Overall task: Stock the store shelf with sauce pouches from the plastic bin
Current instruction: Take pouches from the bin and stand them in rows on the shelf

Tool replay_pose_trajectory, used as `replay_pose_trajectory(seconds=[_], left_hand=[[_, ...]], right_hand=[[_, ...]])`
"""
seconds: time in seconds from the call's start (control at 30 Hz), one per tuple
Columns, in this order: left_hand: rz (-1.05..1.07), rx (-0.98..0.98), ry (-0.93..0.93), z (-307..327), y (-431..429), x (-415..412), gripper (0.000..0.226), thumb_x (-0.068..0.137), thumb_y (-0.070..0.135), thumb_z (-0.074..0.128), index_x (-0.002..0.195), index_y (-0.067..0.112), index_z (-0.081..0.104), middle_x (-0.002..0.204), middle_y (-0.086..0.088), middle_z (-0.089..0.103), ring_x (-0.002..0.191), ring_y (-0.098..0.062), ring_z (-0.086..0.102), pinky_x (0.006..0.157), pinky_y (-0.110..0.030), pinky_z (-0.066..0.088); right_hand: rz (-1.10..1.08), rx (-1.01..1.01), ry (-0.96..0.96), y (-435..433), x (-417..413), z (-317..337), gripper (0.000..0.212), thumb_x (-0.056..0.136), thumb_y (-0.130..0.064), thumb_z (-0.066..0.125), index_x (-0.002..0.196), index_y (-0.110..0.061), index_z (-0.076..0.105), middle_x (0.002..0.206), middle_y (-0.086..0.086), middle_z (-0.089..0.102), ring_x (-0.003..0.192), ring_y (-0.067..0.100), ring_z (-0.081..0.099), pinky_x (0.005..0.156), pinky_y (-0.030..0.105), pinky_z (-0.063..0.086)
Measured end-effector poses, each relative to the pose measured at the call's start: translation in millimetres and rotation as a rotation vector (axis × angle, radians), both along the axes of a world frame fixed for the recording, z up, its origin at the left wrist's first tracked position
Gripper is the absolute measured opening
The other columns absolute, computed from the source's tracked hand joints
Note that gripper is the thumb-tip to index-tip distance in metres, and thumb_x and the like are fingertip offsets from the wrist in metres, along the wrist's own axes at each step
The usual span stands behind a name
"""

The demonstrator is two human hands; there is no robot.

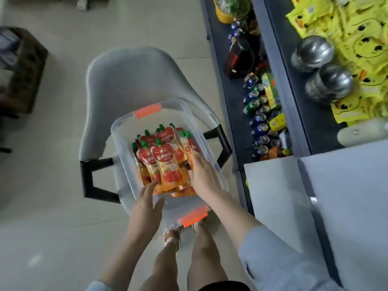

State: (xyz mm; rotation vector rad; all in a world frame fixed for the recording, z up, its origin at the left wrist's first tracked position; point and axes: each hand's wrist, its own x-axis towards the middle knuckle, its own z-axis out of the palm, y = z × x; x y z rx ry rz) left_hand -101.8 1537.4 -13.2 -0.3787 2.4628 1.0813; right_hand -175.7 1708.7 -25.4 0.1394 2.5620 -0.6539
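Observation:
A clear plastic bin (pixel 120 143) with orange latches rests on the seat of a grey chair (pixel 134 80). Inside it lies a pile of red and orange sauce pouches (pixel 165 162) with green caps. My left hand (pixel 147 202) reaches in from the near end, its fingertips touching the bottom edge of the pouches. Along the right side of the pile my right hand (pixel 202 175) lies flat against the pouches, fingers spread. Neither hand has closed around a pouch. The store shelf (pixel 235 127) runs along the right.
The lower shelf tier holds a row of drink cans (pixel 257 114), a dark red appliance (pixel 239 57) and yellow boxes. The upper tier carries steel bowls (pixel 315 53) and yellow smiley packets (pixel 361 38). A grey panel (pixel 294 196) sits near right. A dark crate (pixel 23 70) stands at left on tiled floor.

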Motion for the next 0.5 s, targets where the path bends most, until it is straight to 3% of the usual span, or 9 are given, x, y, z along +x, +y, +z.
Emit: replay_pose_trajectory(seconds=[0.13, 0.23, 0.3, 0.37, 0.43, 0.5], left_hand=[[0.081, -0.035, 0.004, -33, -12, -25, 0.055, 0.093, 0.016, 0.059, 0.144, 0.018, 0.04, 0.14, -0.004, 0.049, 0.118, -0.025, 0.055, 0.094, -0.037, 0.047], [0.103, -0.063, 0.022, -49, -16, -41, 0.052, 0.095, 0.018, 0.055, 0.144, 0.02, 0.039, 0.14, -0.002, 0.049, 0.118, -0.023, 0.055, 0.091, -0.034, 0.046], [0.095, -0.076, 0.036, -58, -15, -49, 0.048, 0.096, 0.019, 0.052, 0.143, 0.024, 0.039, 0.139, -0.001, 0.05, 0.116, -0.022, 0.056, 0.084, -0.03, 0.045], [0.097, -0.089, 0.028, -68, -12, -56, 0.05, 0.095, 0.015, 0.051, 0.142, 0.026, 0.038, 0.138, 0.0, 0.05, 0.113, -0.024, 0.057, 0.078, -0.027, 0.043], [0.104, -0.1, 0.001, -81, -9, -62, 0.057, 0.093, 0.013, 0.051, 0.144, 0.027, 0.031, 0.142, -0.002, 0.046, 0.115, -0.028, 0.056, 0.077, -0.034, 0.046], [0.137, -0.089, -0.033, -95, -4, -70, 0.067, 0.091, 0.014, 0.051, 0.148, 0.025, 0.019, 0.147, -0.007, 0.041, 0.125, -0.033, 0.048, 0.093, -0.046, 0.049]], right_hand=[[0.044, 0.045, -0.087, -46, -52, -55, 0.053, 0.102, -0.025, 0.05, 0.15, -0.01, 0.033, 0.136, 0.015, 0.058, 0.122, 0.032, 0.057, 0.097, 0.04, 0.048], [0.011, 0.058, -0.261, -72, -50, -91, 0.095, 0.091, -0.044, 0.067, 0.157, -0.008, 0.008, 0.134, 0.019, 0.058, 0.117, 0.036, 0.061, 0.091, 0.043, 0.052], [-0.082, 0.011, -0.267, -73, -42, -103, 0.105, 0.084, -0.045, 0.075, 0.156, -0.011, 0.006, 0.133, 0.017, 0.058, 0.116, 0.035, 0.062, 0.091, 0.043, 0.052], [-0.202, -0.037, -0.222, -66, -38, -105, 0.087, 0.08, -0.041, 0.079, 0.145, -0.013, 0.028, 0.131, 0.013, 0.061, 0.115, 0.033, 0.063, 0.09, 0.041, 0.052], [-0.189, 0.007, -0.199, -56, -35, -100, 0.06, 0.08, -0.037, 0.078, 0.128, -0.015, 0.048, 0.122, 0.01, 0.067, 0.108, 0.032, 0.066, 0.083, 0.036, 0.052], [-0.139, 0.053, -0.156, -43, -35, -89, 0.039, 0.081, -0.036, 0.077, 0.113, -0.018, 0.062, 0.11, 0.006, 0.071, 0.098, 0.028, 0.068, 0.071, 0.029, 0.048]])
